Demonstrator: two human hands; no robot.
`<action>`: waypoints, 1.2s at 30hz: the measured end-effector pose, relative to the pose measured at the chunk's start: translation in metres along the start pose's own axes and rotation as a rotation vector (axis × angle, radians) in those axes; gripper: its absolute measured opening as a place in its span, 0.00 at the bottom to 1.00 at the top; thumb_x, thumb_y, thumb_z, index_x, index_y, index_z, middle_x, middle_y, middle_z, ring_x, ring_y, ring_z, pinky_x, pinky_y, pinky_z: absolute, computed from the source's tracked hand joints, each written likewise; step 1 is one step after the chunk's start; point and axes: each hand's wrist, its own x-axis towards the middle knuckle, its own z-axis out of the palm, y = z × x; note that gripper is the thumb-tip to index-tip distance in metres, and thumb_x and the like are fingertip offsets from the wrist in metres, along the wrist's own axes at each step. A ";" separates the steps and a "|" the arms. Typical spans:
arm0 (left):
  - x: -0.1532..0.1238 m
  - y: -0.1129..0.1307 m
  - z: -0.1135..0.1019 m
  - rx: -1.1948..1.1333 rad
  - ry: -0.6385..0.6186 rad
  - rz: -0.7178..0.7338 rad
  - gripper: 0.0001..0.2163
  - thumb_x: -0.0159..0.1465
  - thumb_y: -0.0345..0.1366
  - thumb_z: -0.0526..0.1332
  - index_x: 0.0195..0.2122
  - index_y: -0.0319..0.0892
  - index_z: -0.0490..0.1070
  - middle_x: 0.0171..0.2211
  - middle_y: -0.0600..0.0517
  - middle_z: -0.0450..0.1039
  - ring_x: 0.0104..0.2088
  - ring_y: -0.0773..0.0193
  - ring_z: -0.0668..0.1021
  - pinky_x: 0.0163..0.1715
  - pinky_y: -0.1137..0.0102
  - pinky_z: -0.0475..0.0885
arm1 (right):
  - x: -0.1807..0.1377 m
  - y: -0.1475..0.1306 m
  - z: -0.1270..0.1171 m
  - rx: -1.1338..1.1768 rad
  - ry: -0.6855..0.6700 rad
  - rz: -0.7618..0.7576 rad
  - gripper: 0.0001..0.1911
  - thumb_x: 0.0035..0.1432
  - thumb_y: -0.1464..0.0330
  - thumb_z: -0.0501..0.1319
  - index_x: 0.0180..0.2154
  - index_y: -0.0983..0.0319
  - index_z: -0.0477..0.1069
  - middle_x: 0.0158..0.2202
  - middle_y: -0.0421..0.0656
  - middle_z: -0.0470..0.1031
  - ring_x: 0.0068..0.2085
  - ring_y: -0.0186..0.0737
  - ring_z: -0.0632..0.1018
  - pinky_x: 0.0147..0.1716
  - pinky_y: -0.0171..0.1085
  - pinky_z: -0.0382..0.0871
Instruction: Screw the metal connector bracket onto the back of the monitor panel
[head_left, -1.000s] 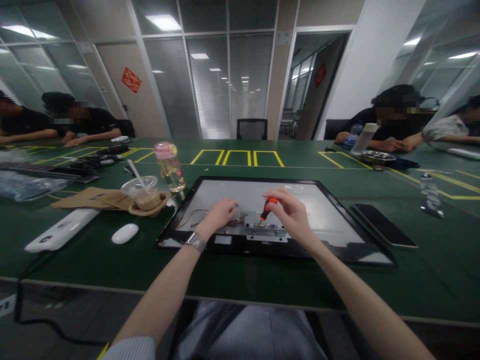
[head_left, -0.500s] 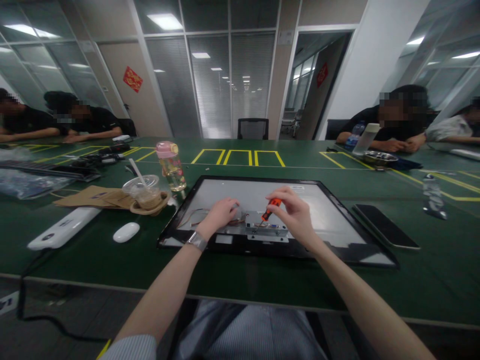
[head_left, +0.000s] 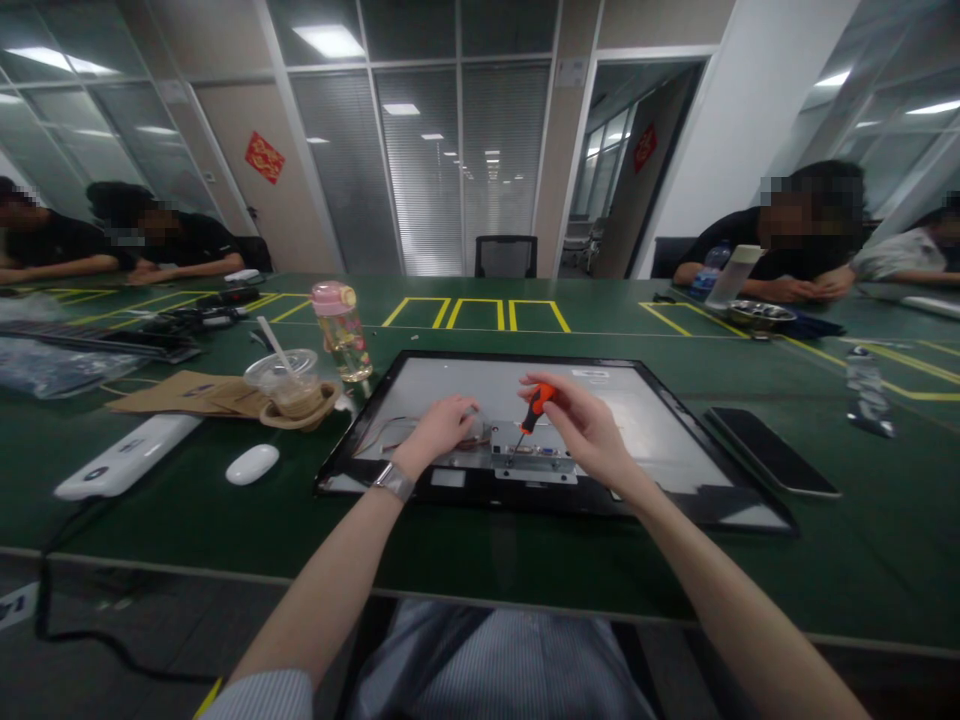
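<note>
An orange-and-black screwdriver [head_left: 536,408] is held in the fingers of my right hand [head_left: 589,425]. Its shaft points down and slightly left, with the tip at a metal bracket with ports [head_left: 536,464]. That bracket sits near the front edge of a large flat display panel [head_left: 637,410] with a black frame and a pale back. My left hand [head_left: 442,425] rests on the panel left of the bracket, fingers bent forward and seemingly holding nothing. Thin cables [head_left: 386,430] run beside and partly under it; its thumb is hidden.
Left of the panel are a white mouse [head_left: 253,465], a white corded device [head_left: 127,458], an iced drink cup [head_left: 289,385] and a pink-lidded bottle [head_left: 341,330]. A phone [head_left: 772,452] lies at right. Other people sit across the green table [head_left: 450,560].
My right hand has shifted slightly left, and the screwdriver handle leans less to the right. Its tip stays around the bracket. My left hand has stayed in place.
</note>
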 end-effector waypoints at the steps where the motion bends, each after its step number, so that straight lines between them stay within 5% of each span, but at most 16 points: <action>1: 0.000 0.000 0.000 0.003 -0.004 0.001 0.13 0.67 0.30 0.54 0.50 0.42 0.73 0.45 0.46 0.76 0.46 0.56 0.78 0.50 0.65 0.71 | 0.000 0.000 0.000 0.021 -0.037 0.016 0.18 0.68 0.70 0.54 0.57 0.56 0.68 0.49 0.49 0.76 0.51 0.46 0.79 0.50 0.48 0.76; 8: 0.001 0.000 0.001 0.038 -0.007 0.009 0.14 0.67 0.30 0.54 0.51 0.40 0.73 0.45 0.44 0.76 0.46 0.55 0.78 0.51 0.63 0.71 | 0.001 0.000 0.004 -0.072 0.025 -0.033 0.11 0.62 0.69 0.63 0.47 0.56 0.74 0.43 0.46 0.75 0.43 0.43 0.79 0.42 0.44 0.79; 19: -0.001 0.003 -0.002 0.008 -0.012 -0.007 0.14 0.66 0.30 0.54 0.50 0.41 0.73 0.45 0.45 0.76 0.46 0.55 0.78 0.51 0.63 0.70 | -0.002 0.008 0.003 0.112 -0.097 0.038 0.18 0.69 0.70 0.52 0.58 0.54 0.62 0.57 0.51 0.72 0.57 0.48 0.76 0.55 0.52 0.75; 25: 0.000 0.000 0.000 0.030 -0.004 0.011 0.13 0.67 0.31 0.54 0.50 0.41 0.73 0.44 0.45 0.76 0.45 0.56 0.78 0.50 0.64 0.71 | 0.000 0.004 0.004 -0.007 -0.014 0.014 0.14 0.65 0.66 0.60 0.52 0.56 0.71 0.45 0.47 0.77 0.43 0.44 0.81 0.45 0.46 0.79; 30: 0.001 -0.001 0.001 0.026 -0.006 0.011 0.13 0.67 0.30 0.54 0.50 0.41 0.73 0.46 0.45 0.76 0.47 0.55 0.77 0.52 0.64 0.70 | 0.002 0.002 0.002 -0.224 0.128 -0.084 0.08 0.59 0.65 0.67 0.42 0.57 0.76 0.34 0.43 0.74 0.33 0.41 0.76 0.37 0.44 0.76; 36: 0.001 -0.001 0.003 -0.009 0.006 0.007 0.13 0.67 0.30 0.54 0.49 0.41 0.74 0.45 0.45 0.76 0.47 0.56 0.78 0.52 0.64 0.69 | -0.002 0.007 0.001 -0.030 0.006 -0.021 0.19 0.69 0.67 0.52 0.59 0.56 0.65 0.50 0.50 0.75 0.46 0.44 0.79 0.46 0.47 0.76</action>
